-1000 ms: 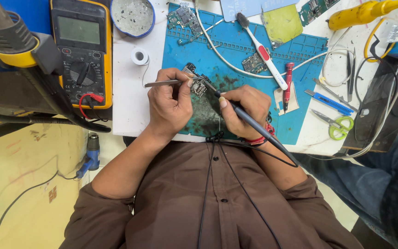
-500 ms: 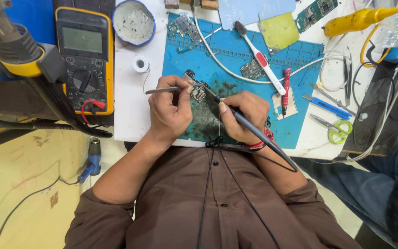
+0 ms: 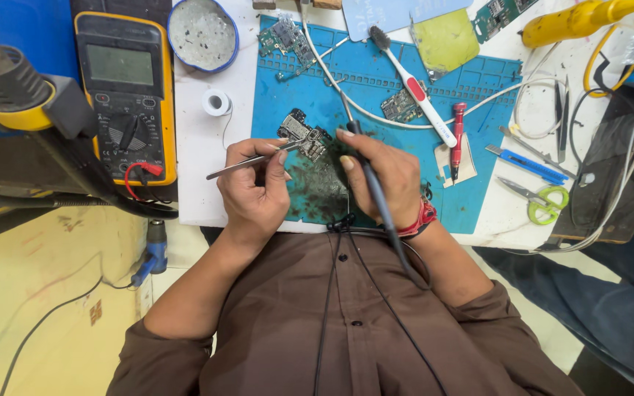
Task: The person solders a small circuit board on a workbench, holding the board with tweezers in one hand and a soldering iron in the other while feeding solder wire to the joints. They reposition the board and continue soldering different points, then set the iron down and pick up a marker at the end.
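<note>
My left hand point(image 3: 254, 194) grips silver tweezers point(image 3: 240, 166), their tips at a small circuit board point(image 3: 305, 138) on the blue work mat point(image 3: 376, 81). My right hand point(image 3: 384, 176) holds a dark soldering iron point(image 3: 370, 183) like a pen, with its tip up near the board's right side. The iron's black cable runs down over my brown shirt. Both hands rest on the worn, dark front part of the mat.
A yellow multimeter point(image 3: 126, 92) and a round tin point(image 3: 202, 33) lie to the left, with a solder spool point(image 3: 216, 102) between. A toothbrush point(image 3: 414, 88), red screwdriver point(image 3: 458, 139), blue tool point(image 3: 528, 165), green-handled scissors point(image 3: 541, 199), other boards and white cables lie to the right.
The soldering iron has swung from lying slanted across the board to pointing straight up at its right side. The tweezers now tilt down to the left.
</note>
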A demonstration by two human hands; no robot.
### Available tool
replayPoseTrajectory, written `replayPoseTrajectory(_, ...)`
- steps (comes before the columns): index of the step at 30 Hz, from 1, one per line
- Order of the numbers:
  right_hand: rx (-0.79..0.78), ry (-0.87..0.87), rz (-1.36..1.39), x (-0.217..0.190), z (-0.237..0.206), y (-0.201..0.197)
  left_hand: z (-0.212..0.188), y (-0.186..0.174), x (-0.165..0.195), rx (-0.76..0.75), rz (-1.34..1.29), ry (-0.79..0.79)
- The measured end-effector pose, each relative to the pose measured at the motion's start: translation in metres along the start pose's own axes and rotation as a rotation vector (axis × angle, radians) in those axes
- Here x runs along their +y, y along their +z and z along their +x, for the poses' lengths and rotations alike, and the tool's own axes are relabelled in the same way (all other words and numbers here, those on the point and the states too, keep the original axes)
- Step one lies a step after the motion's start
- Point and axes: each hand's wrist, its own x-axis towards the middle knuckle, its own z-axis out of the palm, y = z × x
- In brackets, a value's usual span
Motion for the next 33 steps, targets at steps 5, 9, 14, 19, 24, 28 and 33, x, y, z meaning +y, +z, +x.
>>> replayPoseTrajectory(5, -0.024, -0.047, -0.063, -0.006, 0.004, 0.002, 0.002, 0.004, -0.001, -0.005, -0.026, -0.025)
replayPoseTrajectory(9, -0.006, -0.040, -0.059, -0.004, 0.002, 0.001, 0.006, 0.010, -0.001, -0.022, -0.017, 0.006)
replayPoseTrajectory(14, 0.137, 0.055, 0.138, 0.001, -0.007, 0.001, 0.010, 0.015, -0.001, -0.034, -0.027, -0.006)
replayPoseTrajectory(19, 0.185, 0.104, 0.102, 0.004, -0.010, 0.000, 0.011, 0.014, -0.001, -0.039, -0.084, 0.030)
replayPoseTrajectory(24, 0.185, 0.029, 0.063, 0.004, -0.009, -0.006, 0.014, 0.018, 0.002, -0.057, -0.063, 0.025)
replayPoseTrajectory(28, 0.163, 0.047, 0.064, 0.001, -0.008, -0.006, 0.015, 0.018, 0.008, -0.075, 0.054, 0.037)
replayPoseTrajectory(33, 0.160, 0.022, 0.060, 0.000, -0.005, -0.005, 0.017, 0.017, 0.013, -0.085, 0.104, 0.056)
